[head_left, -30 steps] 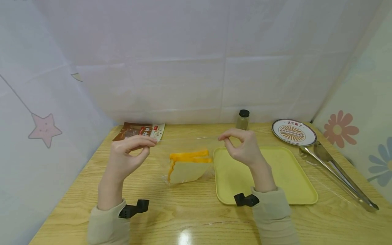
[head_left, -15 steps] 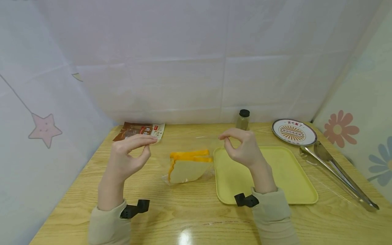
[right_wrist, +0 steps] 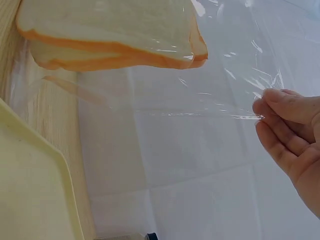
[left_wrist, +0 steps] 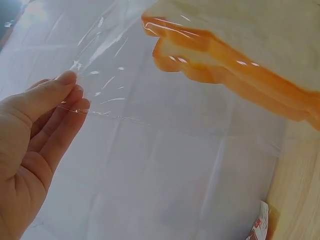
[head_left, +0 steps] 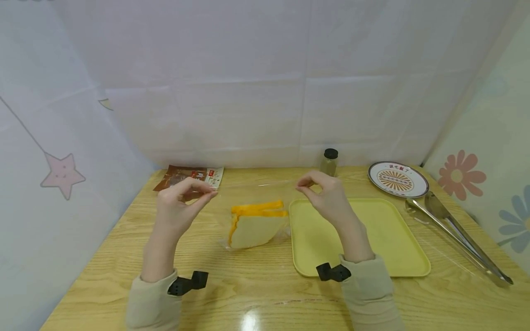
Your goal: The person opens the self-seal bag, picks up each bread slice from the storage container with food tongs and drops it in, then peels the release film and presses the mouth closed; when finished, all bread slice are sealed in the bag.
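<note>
Two slices of bread with orange crusts stand inside a clear plastic bag, left of the yellow tray. At the bag's upper left corner, my left hand pinches the film between thumb and fingers. My right hand pinches the upper right corner, and the bag's top edge stretches between the two hands. In the right wrist view, the bread shows through the film, apart from the fingertips. The bag's lower end touches the table.
A yellow tray lies under the right forearm. Metal tongs lie right of it, below a patterned plate. A dark-capped jar and a brown food packet sit at the table's back. A cloth wall rises behind.
My left hand has shifted slightly right, and its thumb has come up to meet the fingers on the film. The right hand's fingers have closed a little more; the bread is nearly still.
</note>
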The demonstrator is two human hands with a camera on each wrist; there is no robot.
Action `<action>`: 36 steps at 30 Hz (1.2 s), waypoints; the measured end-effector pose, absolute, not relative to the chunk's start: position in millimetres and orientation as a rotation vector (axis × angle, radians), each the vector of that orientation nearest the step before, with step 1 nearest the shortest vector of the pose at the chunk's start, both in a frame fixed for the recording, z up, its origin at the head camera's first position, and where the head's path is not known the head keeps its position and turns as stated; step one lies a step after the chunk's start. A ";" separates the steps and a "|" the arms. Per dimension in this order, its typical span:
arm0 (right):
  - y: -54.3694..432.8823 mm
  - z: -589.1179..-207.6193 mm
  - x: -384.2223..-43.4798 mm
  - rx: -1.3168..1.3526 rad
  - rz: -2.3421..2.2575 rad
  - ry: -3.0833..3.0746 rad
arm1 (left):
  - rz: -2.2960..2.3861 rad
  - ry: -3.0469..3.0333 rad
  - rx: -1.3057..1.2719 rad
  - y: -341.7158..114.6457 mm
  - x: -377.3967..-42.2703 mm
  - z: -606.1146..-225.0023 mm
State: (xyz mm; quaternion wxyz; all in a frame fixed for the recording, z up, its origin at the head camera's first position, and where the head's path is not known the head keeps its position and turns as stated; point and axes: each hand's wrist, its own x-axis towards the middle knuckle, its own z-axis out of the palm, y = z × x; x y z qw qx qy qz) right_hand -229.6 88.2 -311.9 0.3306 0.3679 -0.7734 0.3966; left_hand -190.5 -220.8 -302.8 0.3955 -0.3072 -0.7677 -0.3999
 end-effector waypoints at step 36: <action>95.8 -308.0 -225.6 0.826 1.374 -2.301 | -1.305 -2.347 -0.435 -228.7 -185.6 -304.9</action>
